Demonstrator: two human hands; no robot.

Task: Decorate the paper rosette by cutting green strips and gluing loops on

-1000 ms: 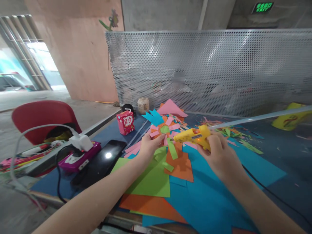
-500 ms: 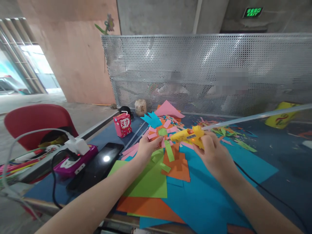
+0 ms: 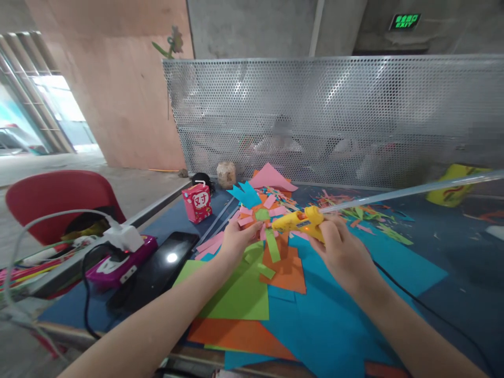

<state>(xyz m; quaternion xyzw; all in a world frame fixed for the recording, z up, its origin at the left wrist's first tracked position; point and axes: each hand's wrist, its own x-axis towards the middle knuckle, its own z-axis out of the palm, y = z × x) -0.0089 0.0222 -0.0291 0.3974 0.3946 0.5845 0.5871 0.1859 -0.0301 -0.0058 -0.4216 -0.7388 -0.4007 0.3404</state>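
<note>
My right hand (image 3: 334, 239) is wrapped round a yellow hot glue gun (image 3: 301, 221), and a long clear glue stick (image 3: 409, 193) juts from its back end. The gun's nozzle points left, at the lower part of a paper flower (image 3: 262, 213) with a green centre and pink strips for petals. My left hand (image 3: 238, 239) pinches the flower's near left edge between thumb and fingers. From the flower's lower side a green paper strip (image 3: 272, 245) hangs over an orange sheet (image 3: 289, 273).
Coloured sheets, including a green one (image 3: 236, 294) and a blue one (image 3: 326, 315), cover the table's front. Paper scraps (image 3: 362, 210) lie behind. At left are a phone (image 3: 169, 262), a purple power strip (image 3: 122, 262) and a red box (image 3: 197, 202). A perforated metal screen (image 3: 315, 115) stands at the back.
My right hand and the glue gun have shifted slightly left, bringing the nozzle closer to the flower's green strip. My left hand keeps its hold on the flower.
</note>
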